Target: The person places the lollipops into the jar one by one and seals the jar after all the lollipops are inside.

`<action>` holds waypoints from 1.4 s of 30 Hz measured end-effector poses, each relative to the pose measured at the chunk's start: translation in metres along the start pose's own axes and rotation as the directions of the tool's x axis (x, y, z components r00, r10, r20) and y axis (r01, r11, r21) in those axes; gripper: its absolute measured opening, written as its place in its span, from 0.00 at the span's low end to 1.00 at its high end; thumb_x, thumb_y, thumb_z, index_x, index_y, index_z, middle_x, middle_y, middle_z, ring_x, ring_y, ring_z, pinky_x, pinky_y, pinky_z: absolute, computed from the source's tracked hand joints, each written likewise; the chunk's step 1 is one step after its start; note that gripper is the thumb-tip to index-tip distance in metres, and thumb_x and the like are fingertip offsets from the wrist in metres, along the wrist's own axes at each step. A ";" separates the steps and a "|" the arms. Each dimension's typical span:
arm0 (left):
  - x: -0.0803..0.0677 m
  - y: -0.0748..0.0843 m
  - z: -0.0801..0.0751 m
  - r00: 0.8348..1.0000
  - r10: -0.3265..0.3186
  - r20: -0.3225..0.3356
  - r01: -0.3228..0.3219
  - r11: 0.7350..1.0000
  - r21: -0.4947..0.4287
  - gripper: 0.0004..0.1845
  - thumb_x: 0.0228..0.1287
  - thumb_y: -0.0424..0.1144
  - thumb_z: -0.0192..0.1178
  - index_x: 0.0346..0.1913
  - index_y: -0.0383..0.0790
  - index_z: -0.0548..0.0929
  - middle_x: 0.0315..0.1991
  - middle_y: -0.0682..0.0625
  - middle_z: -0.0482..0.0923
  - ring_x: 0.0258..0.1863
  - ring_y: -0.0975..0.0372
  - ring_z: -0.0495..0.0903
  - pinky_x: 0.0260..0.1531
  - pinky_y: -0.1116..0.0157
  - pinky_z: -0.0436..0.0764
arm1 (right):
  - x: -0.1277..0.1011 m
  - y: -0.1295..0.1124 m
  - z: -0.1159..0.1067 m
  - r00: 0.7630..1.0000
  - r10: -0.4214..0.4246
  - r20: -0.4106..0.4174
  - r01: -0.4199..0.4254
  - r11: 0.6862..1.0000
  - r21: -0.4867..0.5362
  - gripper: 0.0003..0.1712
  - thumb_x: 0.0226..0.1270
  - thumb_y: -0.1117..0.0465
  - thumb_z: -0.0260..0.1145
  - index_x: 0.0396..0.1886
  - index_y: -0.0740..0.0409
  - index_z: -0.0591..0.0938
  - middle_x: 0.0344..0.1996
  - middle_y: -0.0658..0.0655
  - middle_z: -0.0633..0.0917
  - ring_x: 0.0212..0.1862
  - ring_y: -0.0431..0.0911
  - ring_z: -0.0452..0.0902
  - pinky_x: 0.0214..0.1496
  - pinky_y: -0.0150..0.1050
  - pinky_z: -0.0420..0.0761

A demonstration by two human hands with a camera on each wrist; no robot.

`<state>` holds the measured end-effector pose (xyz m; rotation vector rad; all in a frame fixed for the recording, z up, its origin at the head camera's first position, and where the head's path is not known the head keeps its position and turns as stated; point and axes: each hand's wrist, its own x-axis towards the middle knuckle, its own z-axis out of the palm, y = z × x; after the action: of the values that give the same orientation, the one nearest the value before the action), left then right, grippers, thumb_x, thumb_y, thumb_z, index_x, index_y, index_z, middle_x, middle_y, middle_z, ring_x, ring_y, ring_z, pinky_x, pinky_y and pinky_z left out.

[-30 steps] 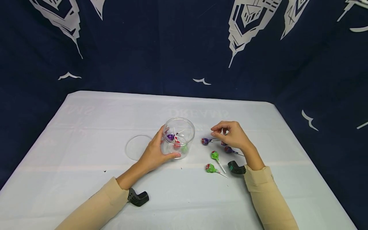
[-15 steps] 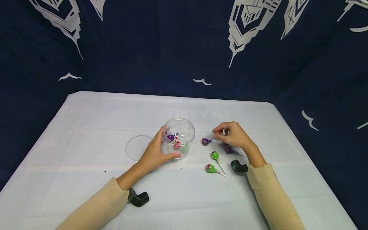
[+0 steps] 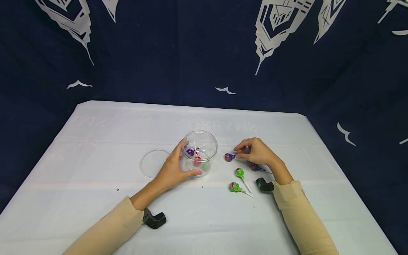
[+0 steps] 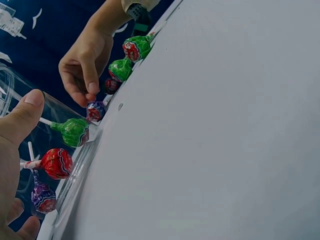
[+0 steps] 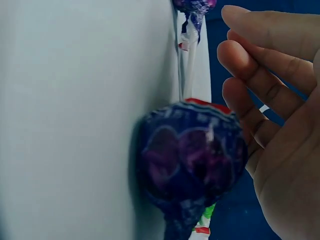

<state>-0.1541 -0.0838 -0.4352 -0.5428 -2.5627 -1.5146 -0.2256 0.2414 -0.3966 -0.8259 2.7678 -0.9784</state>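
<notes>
My left hand point(image 3: 173, 168) grips a clear plastic jar point(image 3: 208, 150), its thumb and fingers round the wall. Inside lie a purple lollipop point(image 4: 44, 197), a red lollipop point(image 4: 56, 163) and a green lollipop point(image 4: 74, 132), all wrapped. Just right of the jar, my right hand point(image 3: 256, 152) hovers low over the stick of a loose purple lollipop point(image 3: 229, 157). A gap shows between its thumb and forefinger in the right wrist view, with nothing held there. Another purple lollipop point(image 3: 256, 166) lies under that hand, large and close in the right wrist view.
Two green lollipops, one upper point(image 3: 239, 173) and one lower point(image 3: 235, 187), lie on the white-covered table point(image 3: 197, 212) in front of the right hand. A clear round lid point(image 3: 142, 159) is left of the jar. Behind hangs a dark blue patterned cloth point(image 3: 178, 53).
My right hand has lowered slightly toward the leftmost purple lollipop, and its fingers now cover that stick and the middle purple lollipop. The left hand and jar stay in place.
</notes>
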 end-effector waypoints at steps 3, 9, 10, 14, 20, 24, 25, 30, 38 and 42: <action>0.000 0.000 0.000 1.000 -0.007 0.000 0.007 1.000 0.003 0.63 0.44 0.50 0.81 0.78 0.43 0.51 0.72 0.41 0.62 0.67 0.50 0.68 0.63 0.50 0.71 | 0.001 0.001 0.002 1.000 0.007 0.007 -0.006 1.000 -0.007 0.09 0.55 0.67 0.77 0.37 0.59 0.90 0.33 0.48 0.87 0.34 0.45 0.76 0.34 0.35 0.73; 0.001 -0.001 0.000 1.000 -0.005 -0.001 0.005 1.000 -0.001 0.63 0.44 0.50 0.81 0.78 0.42 0.51 0.72 0.41 0.63 0.66 0.50 0.68 0.62 0.50 0.72 | 0.001 0.004 0.003 1.000 0.019 0.010 -0.019 1.000 -0.012 0.09 0.55 0.67 0.77 0.37 0.58 0.89 0.33 0.49 0.88 0.34 0.45 0.76 0.34 0.35 0.75; 0.001 -0.001 0.000 1.000 -0.007 0.000 0.007 1.000 0.000 0.63 0.44 0.50 0.81 0.78 0.42 0.51 0.72 0.41 0.63 0.66 0.50 0.68 0.63 0.50 0.72 | 0.001 0.005 0.004 1.000 0.022 0.011 -0.022 1.000 -0.012 0.09 0.55 0.67 0.77 0.37 0.58 0.89 0.33 0.49 0.88 0.34 0.45 0.76 0.35 0.36 0.75; 0.001 -0.002 0.000 1.000 -0.013 0.005 0.013 1.000 0.003 0.63 0.44 0.50 0.81 0.78 0.43 0.51 0.72 0.41 0.62 0.66 0.51 0.69 0.62 0.51 0.72 | 0.001 0.007 0.004 0.999 0.042 0.017 -0.042 0.999 -0.005 0.09 0.56 0.67 0.76 0.38 0.59 0.89 0.34 0.49 0.88 0.38 0.46 0.78 0.42 0.42 0.77; 0.000 -0.003 0.001 1.000 -0.008 0.006 0.008 1.000 0.003 0.63 0.44 0.51 0.81 0.78 0.43 0.50 0.72 0.41 0.62 0.66 0.51 0.69 0.62 0.51 0.73 | 0.000 0.009 0.004 0.997 0.068 0.033 -0.068 0.998 0.001 0.10 0.57 0.67 0.76 0.40 0.60 0.89 0.35 0.51 0.88 0.42 0.48 0.81 0.48 0.49 0.79; 0.001 -0.002 0.000 1.000 -0.005 0.003 0.005 1.000 0.004 0.63 0.43 0.50 0.81 0.78 0.42 0.50 0.72 0.41 0.62 0.66 0.50 0.69 0.62 0.51 0.72 | 0.000 0.012 0.005 0.995 0.085 0.055 -0.085 0.996 -0.014 0.11 0.58 0.67 0.75 0.41 0.61 0.88 0.37 0.52 0.88 0.43 0.48 0.81 0.49 0.48 0.79; 0.001 -0.002 0.000 1.000 -0.004 0.002 0.004 1.000 0.005 0.63 0.43 0.51 0.81 0.78 0.42 0.50 0.72 0.41 0.62 0.66 0.50 0.69 0.62 0.51 0.73 | 0.000 0.012 0.005 0.994 0.090 0.059 -0.089 0.996 -0.016 0.11 0.58 0.67 0.75 0.41 0.61 0.88 0.37 0.52 0.88 0.43 0.48 0.81 0.49 0.48 0.79; 0.001 -0.002 0.000 1.000 -0.005 0.000 0.005 1.000 0.011 0.63 0.43 0.50 0.81 0.78 0.42 0.51 0.72 0.41 0.62 0.66 0.50 0.69 0.62 0.51 0.73 | 0.000 0.013 0.005 0.993 0.101 0.065 -0.100 0.995 -0.014 0.11 0.58 0.67 0.74 0.42 0.61 0.88 0.38 0.52 0.88 0.44 0.49 0.82 0.49 0.48 0.80; 0.001 -0.003 0.000 1.000 0.009 0.000 -0.009 1.000 0.016 0.62 0.44 0.50 0.81 0.78 0.42 0.51 0.72 0.40 0.62 0.67 0.50 0.68 0.62 0.50 0.72 | 0.000 0.015 0.006 0.996 0.068 0.050 -0.067 0.997 -0.028 0.09 0.58 0.70 0.73 0.40 0.61 0.88 0.37 0.53 0.88 0.43 0.49 0.82 0.48 0.48 0.81; 0.001 -0.003 0.000 1.000 0.022 -0.004 -0.022 1.000 0.010 0.62 0.44 0.49 0.81 0.78 0.42 0.52 0.72 0.41 0.63 0.67 0.50 0.67 0.63 0.49 0.71 | 0.000 0.014 0.006 0.996 0.076 0.042 -0.075 0.997 -0.032 0.07 0.58 0.69 0.74 0.38 0.60 0.89 0.37 0.52 0.88 0.44 0.50 0.82 0.49 0.50 0.80</action>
<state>-0.1561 -0.0845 -0.4370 -0.5645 -2.5515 -1.4931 -0.2304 0.2474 -0.4099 -0.7317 2.7618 -0.8973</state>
